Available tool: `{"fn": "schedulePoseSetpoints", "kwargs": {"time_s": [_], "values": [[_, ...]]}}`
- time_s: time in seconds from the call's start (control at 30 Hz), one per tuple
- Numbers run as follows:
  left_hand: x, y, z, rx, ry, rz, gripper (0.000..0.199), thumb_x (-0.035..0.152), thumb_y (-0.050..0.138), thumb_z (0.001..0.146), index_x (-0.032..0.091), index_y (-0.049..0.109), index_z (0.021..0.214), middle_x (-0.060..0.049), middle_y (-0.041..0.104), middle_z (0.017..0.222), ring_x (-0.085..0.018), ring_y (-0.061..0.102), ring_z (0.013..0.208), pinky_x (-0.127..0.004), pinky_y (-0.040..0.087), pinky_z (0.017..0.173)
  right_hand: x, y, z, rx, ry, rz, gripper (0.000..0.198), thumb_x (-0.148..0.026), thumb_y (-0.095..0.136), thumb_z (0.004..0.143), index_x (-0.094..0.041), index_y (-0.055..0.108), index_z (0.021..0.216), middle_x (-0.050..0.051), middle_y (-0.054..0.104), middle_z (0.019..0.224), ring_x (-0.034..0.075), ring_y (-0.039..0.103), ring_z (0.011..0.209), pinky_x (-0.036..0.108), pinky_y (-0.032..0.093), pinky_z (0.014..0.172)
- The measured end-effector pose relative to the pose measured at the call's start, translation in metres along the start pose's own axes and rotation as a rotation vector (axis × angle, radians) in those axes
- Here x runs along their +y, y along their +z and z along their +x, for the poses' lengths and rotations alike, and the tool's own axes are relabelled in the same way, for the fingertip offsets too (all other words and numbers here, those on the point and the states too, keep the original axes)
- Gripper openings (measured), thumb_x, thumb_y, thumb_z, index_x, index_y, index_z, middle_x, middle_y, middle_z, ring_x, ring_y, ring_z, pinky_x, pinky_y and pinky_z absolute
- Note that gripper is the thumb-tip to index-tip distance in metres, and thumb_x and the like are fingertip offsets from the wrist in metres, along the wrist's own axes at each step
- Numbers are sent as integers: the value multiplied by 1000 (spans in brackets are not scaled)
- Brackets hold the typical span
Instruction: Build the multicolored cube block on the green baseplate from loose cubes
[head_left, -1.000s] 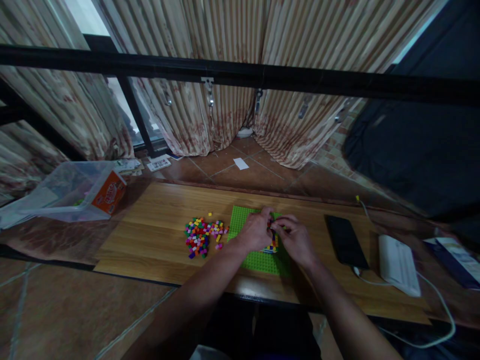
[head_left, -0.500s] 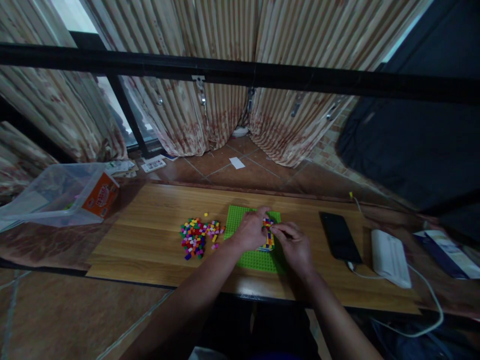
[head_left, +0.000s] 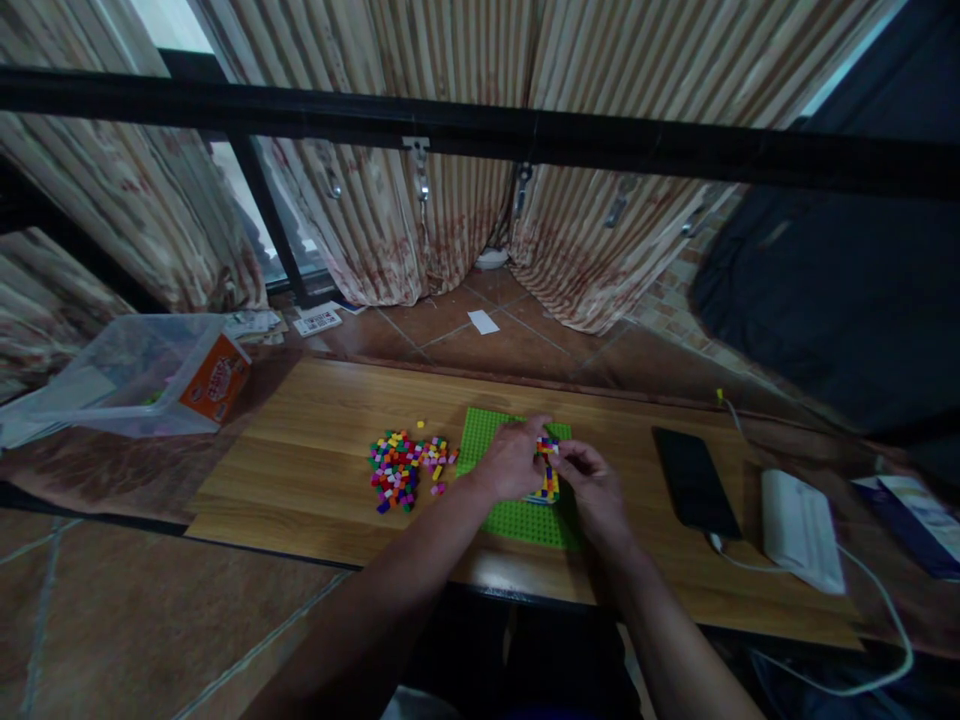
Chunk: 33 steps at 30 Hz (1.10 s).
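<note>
A green studded baseplate (head_left: 525, 524) lies on the wooden table, with a small structure of colourful toy bricks (head_left: 550, 487) on it, mostly yellow, blue and red along its edges. My left hand (head_left: 513, 462) reaches over the plate and grips the structure's left side, index finger stretched past its far end and thumb bent near its middle. At the structure's right edge, my right hand (head_left: 596, 486) is closed in a pinch of thumb and fingertips. Whatever is between those fingertips is too small to make out. Left of the plate lies a pile of loose toy bricks (head_left: 395, 472).
A single yellow brick (head_left: 421, 424) lies beyond the pile. On the right are a black phone (head_left: 694, 480) with a cable and a white box-shaped device (head_left: 801, 530). A clear plastic bin (head_left: 135, 360) with an orange label stands at the far left. Curtains (head_left: 450, 220) hang behind.
The whole view has shifted slightly, so the table appears a little farther right. Both hands remain at the brick structure, with only slight finger movement.
</note>
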<state>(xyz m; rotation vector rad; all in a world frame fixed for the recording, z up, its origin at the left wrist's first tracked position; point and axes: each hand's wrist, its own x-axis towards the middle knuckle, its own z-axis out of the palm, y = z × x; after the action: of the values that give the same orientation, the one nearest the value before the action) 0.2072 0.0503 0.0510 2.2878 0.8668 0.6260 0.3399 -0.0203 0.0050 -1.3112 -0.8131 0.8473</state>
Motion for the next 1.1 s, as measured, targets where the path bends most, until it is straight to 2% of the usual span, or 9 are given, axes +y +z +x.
{"fn": "schedulePoseSetpoints", "kwargs": {"time_s": [0.3,0.5,0.67,0.77,0.83,0.9,0.93,1.0,1.1], "values": [[-1,0,1,-14,4,-29,61,6,53,70,13,45,130,-10,69,105,-24,65,98,-41,48,97,-5,-1,2,-54,10,11,25,-36,80,64,-23,66,80,-2,63,79,15,58,75,29,48,72],[4,-2,-1,-21,-12,10,61,5,51,72,13,44,132,-11,68,110,-25,63,103,-44,44,100,-5,2,-1,-25,20,-7,32,-42,82,61,-20,66,79,-1,65,77,15,59,72,30,49,70],[7,-20,-17,113,-3,23,66,8,57,71,18,42,135,-12,56,131,-27,49,123,-48,36,108,-9,-5,-11,67,49,9,40,-50,73,71,-20,65,96,3,67,83,15,61,68,29,50,63],[1,-35,-41,238,-38,-49,63,9,55,75,19,41,136,-10,53,134,-25,46,126,-45,36,109,-11,-13,-21,198,36,-50,40,-51,70,73,-19,65,97,4,68,86,15,61,67,28,50,60],[-5,-39,-61,348,-103,-86,57,10,53,78,19,44,134,-10,55,132,-24,49,124,-44,37,108,-9,-18,-31,222,12,-117,40,-50,70,73,-19,66,98,5,69,89,17,63,71,30,51,64],[-10,-36,-81,428,-218,-144,49,13,53,80,18,48,129,-11,57,127,-22,57,113,-42,44,102,-5,-19,-41,203,-12,-195,41,-49,69,74,-19,66,101,8,71,94,20,66,80,36,53,73],[-11,-31,-90,421,-277,-171,47,15,54,81,18,49,128,-11,59,123,-22,59,106,-41,47,97,-3,-18,-46,191,-18,-232,41,-49,68,75,-19,66,103,9,71,98,22,66,85,39,53,78],[-11,-17,-104,377,-360,-253,46,17,53,82,17,47,128,-12,59,122,-22,61,103,-40,52,88,2,-15,-54,167,-15,-288,43,-49,66,77,-19,66,107,12,71,106,24,66,95,43,51,86],[-5,7,-112,263,-374,-376,55,16,55,81,17,41,133,-13,57,126,-22,59,108,-39,53,88,3,-10,-61,120,0,-322,44,-49,64,79,-19,64,112,13,69,114,26,65,102,46,49,92]]}}
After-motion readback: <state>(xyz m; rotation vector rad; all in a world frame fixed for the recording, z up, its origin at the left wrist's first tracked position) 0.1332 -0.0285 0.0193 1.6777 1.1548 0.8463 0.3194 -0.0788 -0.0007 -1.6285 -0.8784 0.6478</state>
